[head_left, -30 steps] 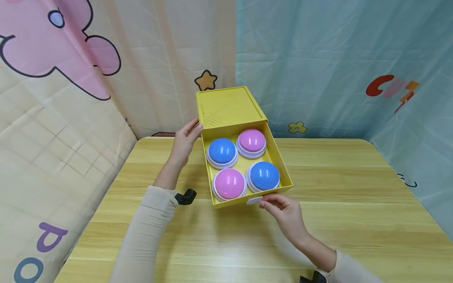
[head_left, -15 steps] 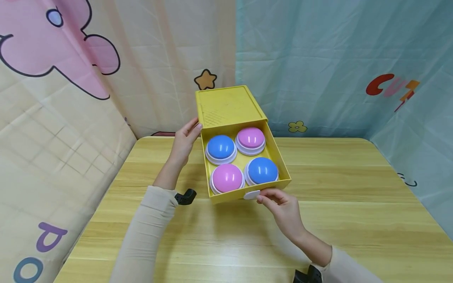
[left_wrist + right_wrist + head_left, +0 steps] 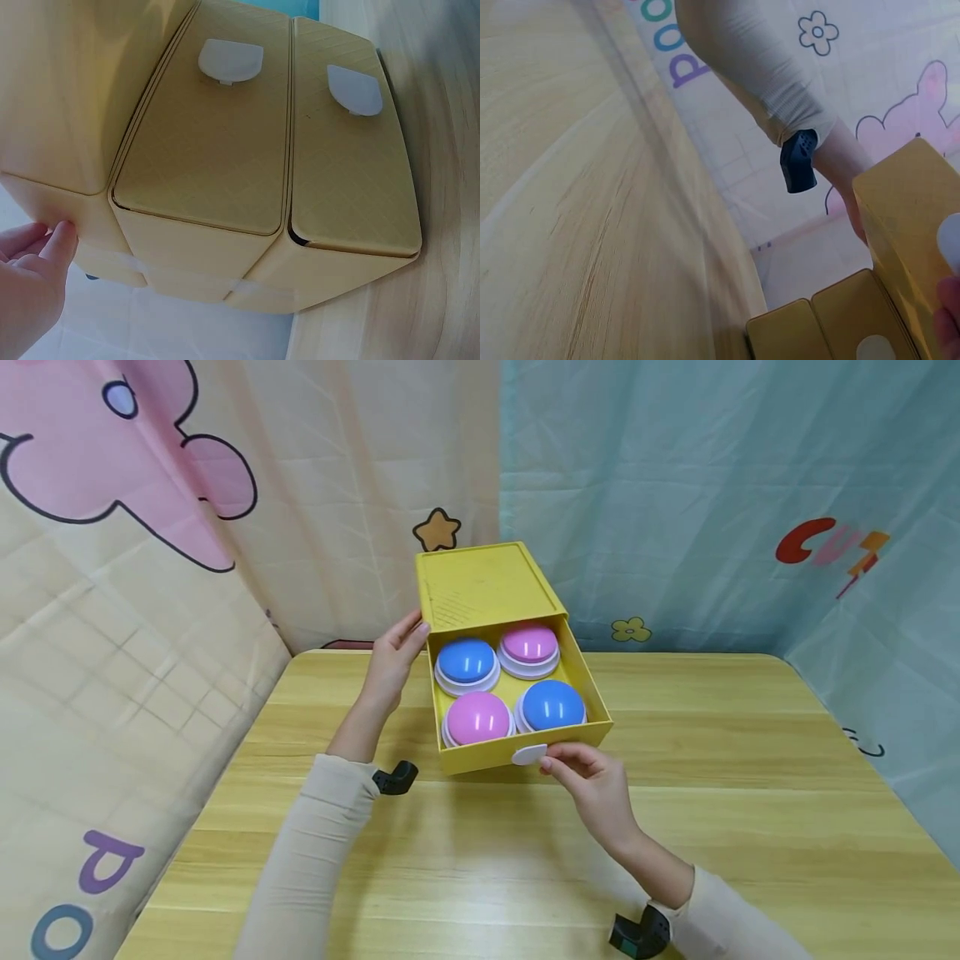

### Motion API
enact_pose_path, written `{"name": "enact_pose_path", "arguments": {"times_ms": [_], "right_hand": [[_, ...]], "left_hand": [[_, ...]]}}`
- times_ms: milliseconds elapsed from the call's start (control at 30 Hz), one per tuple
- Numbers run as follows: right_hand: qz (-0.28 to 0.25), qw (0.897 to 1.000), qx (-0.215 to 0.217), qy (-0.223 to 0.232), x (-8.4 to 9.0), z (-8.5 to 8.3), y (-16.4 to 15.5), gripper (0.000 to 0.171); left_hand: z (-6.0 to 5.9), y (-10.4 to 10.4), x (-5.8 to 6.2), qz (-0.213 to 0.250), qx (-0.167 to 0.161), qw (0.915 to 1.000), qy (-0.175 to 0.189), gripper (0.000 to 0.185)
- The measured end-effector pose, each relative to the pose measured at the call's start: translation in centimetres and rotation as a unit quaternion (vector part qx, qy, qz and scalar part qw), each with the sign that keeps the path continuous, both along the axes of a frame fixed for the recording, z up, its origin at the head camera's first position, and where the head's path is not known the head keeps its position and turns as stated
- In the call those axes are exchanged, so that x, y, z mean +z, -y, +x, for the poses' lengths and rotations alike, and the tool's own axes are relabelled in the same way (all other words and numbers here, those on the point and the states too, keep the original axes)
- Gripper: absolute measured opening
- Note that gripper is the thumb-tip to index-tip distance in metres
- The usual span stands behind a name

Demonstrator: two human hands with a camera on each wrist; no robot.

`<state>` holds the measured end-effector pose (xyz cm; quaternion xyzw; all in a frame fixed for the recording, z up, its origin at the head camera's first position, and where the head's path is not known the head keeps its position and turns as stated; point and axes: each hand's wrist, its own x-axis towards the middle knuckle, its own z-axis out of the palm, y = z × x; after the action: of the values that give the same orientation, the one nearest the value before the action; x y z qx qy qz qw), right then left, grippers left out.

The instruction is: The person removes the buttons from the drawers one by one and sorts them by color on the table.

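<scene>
A yellow drawer cabinet [image 3: 487, 585] stands toward the back of the table, its top drawer [image 3: 480, 757] pulled out toward me. Inside lie several domed push buttons, such as a pink one [image 3: 477, 718] and a blue one [image 3: 553, 705], all on white bases. My right hand [image 3: 603, 797] pinches the white pull tab [image 3: 529, 755] on the drawer front between thumb and fingers. Against the cabinet's left side my left hand [image 3: 390, 664] rests with its fingertips. In the left wrist view that hand touches the side wall near the front corner.
Below the pulled-out drawer, two lower drawers [image 3: 206, 150] sit closed, each with a white tab [image 3: 231, 60]. The wooden table [image 3: 750, 760] reaches back to printed cloth curtains [image 3: 675, 485]. A black wrist camera [image 3: 395, 777] is strapped to the left sleeve.
The top drawer has slid part way back into the cabinet with its buttons, and my right hand has moved along with the tab. My left hand has stayed in place.
</scene>
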<state>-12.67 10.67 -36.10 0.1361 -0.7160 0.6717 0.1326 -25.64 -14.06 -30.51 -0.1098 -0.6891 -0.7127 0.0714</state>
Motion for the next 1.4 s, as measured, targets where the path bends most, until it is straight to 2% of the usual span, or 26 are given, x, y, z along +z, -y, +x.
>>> {"name": "enact_pose_path", "arguments": {"times_ms": [167,300,467,633,733,867,967,1133,1267,1400], "right_hand": [[0.017,0.999,0.028,-0.009,-1.2,-0.5,-1.0,0.013],[0.061,0.996,0.037,-0.058,-0.7,-0.2,-2.3,0.021],[0.114,0.984,0.051,-0.126,2.0,-0.1,-4.4,0.031],[0.17,0.97,0.084,-0.149,5.2,-1.3,-5.8,0.045],[0.215,0.961,0.103,-0.14,6.8,-2.8,-6.2,0.055],[0.278,0.946,0.135,-0.099,8.4,-5.3,-6.7,0.065],[0.329,0.926,0.173,-0.063,9.4,-7.1,-6.8,0.071],[0.409,0.878,0.247,-0.039,10.3,-9.1,-6.3,0.079],[0.458,0.842,0.279,-0.054,10.2,-9.9,-5.5,0.079],[0.514,0.805,0.283,-0.087,10.0,-10.1,-4.6,0.072]], "left_hand": [[0.0,0.0,0.0,0.0,0.004,1.0,-0.002,0.046],[-0.1,0.0,0.0,0.002,0.0,1.0,0.0,0.046],[0.0,0.0,0.0,-0.003,0.001,1.0,0.002,0.047],[-0.1,0.1,0.0,-0.005,0.004,1.0,0.004,0.047],[-0.5,0.2,-0.3,-0.006,0.005,0.9999,0.007,0.048],[-1.5,0.4,-1.3,-0.001,0.006,1.0,0.007,0.049],[-1.9,0.5,-1.8,0.001,0.009,1.0,0.002,0.049],[-2.0,0.6,-2.0,-0.006,0.011,0.9999,-0.004,0.051],[-1.9,0.6,-2.0,0.005,0.007,0.9999,-0.007,0.05],[-1.3,0.4,-1.4,0.001,0.003,1.0,-0.001,0.05]]}}
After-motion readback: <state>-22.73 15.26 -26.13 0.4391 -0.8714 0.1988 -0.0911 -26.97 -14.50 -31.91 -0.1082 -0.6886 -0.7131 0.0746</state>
